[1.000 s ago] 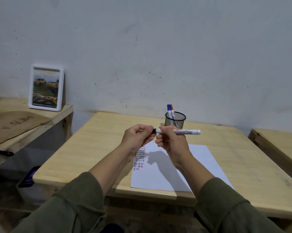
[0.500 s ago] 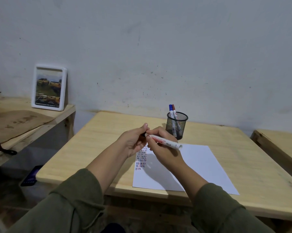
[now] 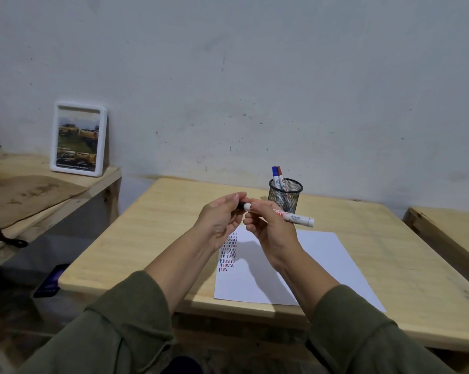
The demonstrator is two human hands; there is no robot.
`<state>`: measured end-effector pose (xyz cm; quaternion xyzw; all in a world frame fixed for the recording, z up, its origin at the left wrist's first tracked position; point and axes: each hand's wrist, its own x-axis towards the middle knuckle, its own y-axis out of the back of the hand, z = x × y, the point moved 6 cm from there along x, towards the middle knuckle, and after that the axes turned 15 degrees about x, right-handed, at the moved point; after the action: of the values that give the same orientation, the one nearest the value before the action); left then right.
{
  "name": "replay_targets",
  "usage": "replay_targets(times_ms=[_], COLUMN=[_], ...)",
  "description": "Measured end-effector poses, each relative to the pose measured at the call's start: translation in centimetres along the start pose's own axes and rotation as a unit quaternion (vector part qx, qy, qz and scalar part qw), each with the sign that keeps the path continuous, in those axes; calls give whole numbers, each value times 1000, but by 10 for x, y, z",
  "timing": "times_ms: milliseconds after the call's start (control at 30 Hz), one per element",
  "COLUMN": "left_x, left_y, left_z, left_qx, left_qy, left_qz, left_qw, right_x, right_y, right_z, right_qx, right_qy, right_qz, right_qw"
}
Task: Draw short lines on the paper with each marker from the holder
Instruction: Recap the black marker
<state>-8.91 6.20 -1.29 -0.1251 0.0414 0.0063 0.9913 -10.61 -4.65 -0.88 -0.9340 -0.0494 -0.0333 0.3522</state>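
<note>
- White-barrelled marker sits level between both hands, above the near-left part of the paper.
- Right hand grips the barrel near its left end, fingers curled round it; the printed tail sticks out to the right.
- Left hand pinches the black cap at the marker's left end, thumb and fingertips meeting the right hand's.
- Judging by this, the black marker is being capped or uncapped; I cannot tell which, since the joint is covered by fingers.
- Below the hands, rows of short dashes in dark, red and blue fill a narrow column along the paper's left edge, so several rounds look done; most of the sheet to the right is bare.
- Beyond the right hand stands the mesh holder, with a blue marker and a red marker upright in it, both capped.
- Hidden or unclear: the top rows of dashes lie behind the left hand, the hands' shadow covers part of the sheet, and the tip is not visible.
</note>
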Motion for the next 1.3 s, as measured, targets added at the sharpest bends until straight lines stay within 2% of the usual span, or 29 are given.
replay_targets(times_ms=[133, 300, 467, 633, 700, 867, 1000, 1067, 1133, 1300], left_x=[2, 8, 23, 54, 68, 108, 135, 144, 151, 159], left_y=[-3, -6, -15, -33, -43, -60, -63, -65, -70, -77], left_z=[0, -4, 7, 27, 33, 28, 22, 18, 11, -6], left_qx=[2, -40, -58, -33, -23, 106, 252, 295, 320, 350], left_qy=[-20, 21, 24, 7, 4, 6, -28, -29, -27, -38], left_qz=[8, -16, -28, -37, -38, -18, 33, 31, 12, -10], left_qw=[1000, 999, 998, 999, 999, 994, 967, 955, 947, 936], right_x=[1, 0, 14, 44, 56, 95, 130, 145, 158, 182], right_y=[4, -4, -6, 0, 2, 20, 36, 41, 44, 48], right_z=[5, -7, -23, -44, -56, -95, -119, -127, -131, -121], right_qx=[39, -31, -36, -6, -4, -135, -209, -236, -288, -456], right_qy=[-27, 2, -15, -92, -96, 15, 92, 116, 133, 145], right_qz=[-6, -81, -121, -84, -71, -17, 21, 35, 41, 15], right_qw=[999, 996, 992, 992, 993, 991, 973, 964, 947, 878])
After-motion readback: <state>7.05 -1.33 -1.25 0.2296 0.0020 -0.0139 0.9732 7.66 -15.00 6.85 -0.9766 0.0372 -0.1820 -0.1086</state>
